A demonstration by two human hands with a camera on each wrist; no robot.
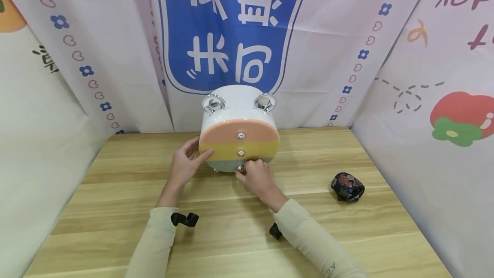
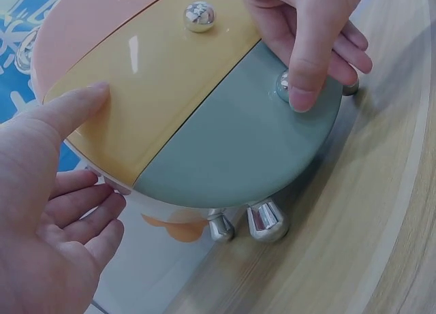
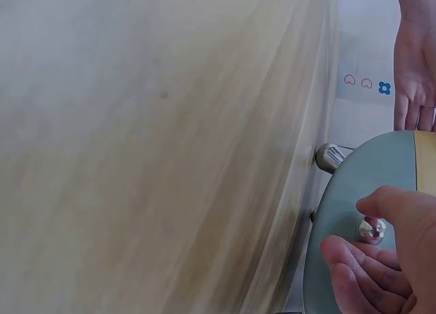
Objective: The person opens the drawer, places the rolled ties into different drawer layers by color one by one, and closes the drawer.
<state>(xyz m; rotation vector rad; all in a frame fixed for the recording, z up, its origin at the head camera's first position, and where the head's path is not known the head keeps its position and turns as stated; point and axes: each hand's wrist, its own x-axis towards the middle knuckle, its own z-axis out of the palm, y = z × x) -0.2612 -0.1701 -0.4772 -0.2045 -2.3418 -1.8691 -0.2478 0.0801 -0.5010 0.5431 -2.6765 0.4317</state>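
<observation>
A small white drawer cabinet (image 1: 240,104) with a rounded front stands on the table, its drawers pink (image 1: 220,132), yellow (image 1: 220,151) and grey-green (image 2: 225,137), each with a shiny silver knob. My left hand (image 1: 183,164) is at the cabinet's left side, thumb resting on the yellow front and loosely bent fingers along the side wall. At the lowest drawer, my right hand (image 1: 260,179) has thumb and curled fingers round the bottom knob (image 3: 372,230). The grey-green front sits flush with the yellow one.
A dark floral cloth bundle (image 1: 347,187) lies on the wooden table (image 1: 216,235) to the right. Two silver ear-like rings (image 1: 214,103) rise from the cabinet top, and silver feet (image 2: 268,221) hold it up. Printed curtains (image 1: 320,55) hang close behind and at both sides.
</observation>
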